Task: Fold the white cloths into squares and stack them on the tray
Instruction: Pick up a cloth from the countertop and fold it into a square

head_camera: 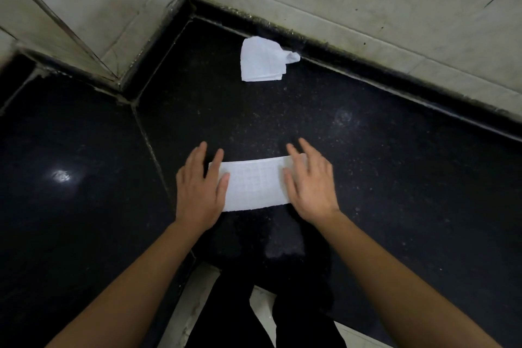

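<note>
A white cloth (255,185) folded into a wide rectangle lies flat on the black stone counter (381,178) in front of me. My left hand (199,191) rests flat on its left end, fingers spread. My right hand (310,181) lies flat on its right end, fingers spread too. Neither hand grips the cloth; both press on it. A second white cloth (264,61), loosely folded with a crumpled corner, lies farther back near the wall. No tray is in view.
Grey tiled walls (367,8) close off the counter at the back and at the left corner. A seam (149,147) runs through the counter left of my hands. Below the counter edge my dark trousers (268,313) and pale floor show.
</note>
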